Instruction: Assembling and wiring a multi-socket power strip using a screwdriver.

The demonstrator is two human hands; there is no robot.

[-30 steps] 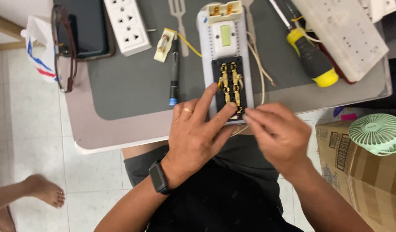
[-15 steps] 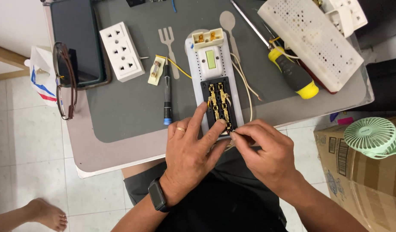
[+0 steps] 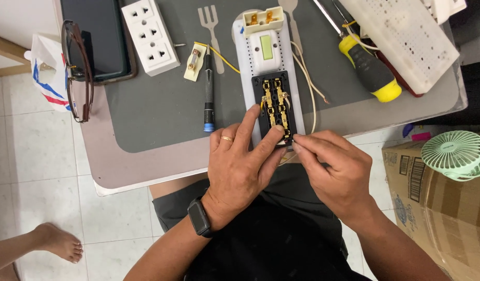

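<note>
White plastic and brass fill the middle of my view: an opened power strip (image 3: 268, 78) lies lengthwise on the grey mat (image 3: 156, 109), its black socket block (image 3: 273, 106) with brass contacts exposed at the near end. I take this strip as my landmark.

My left hand (image 3: 240, 166) rests on the strip's near end, fingers spread flat, the index finger lying against the left edge of the black block and the thumb pressing at its near corner. It grips nothing; it only bears down on the strip. A ring sits on 1 finger and a dark watch (image 3: 200, 217) on the wrist.

My right hand (image 3: 336, 169) is just right of the strip's near end, thumb and forefinger pinched tight together at the block's near right corner. Whether a wire end is caught between them I cannot tell; it is too small to see.

Pale wires (image 3: 307, 78) trail along the strip's right side. Left of the strip lies a slim black screwdriver with a blue tip (image 3: 208, 88), and further left a white 3-outlet socket face (image 3: 150, 35). Right of the strip lies a yellow-and-black screwdriver (image 3: 367, 67). Well right, off the table, a green fan (image 3: 456, 154) sits on a cardboard box (image 3: 432, 208).
</note>
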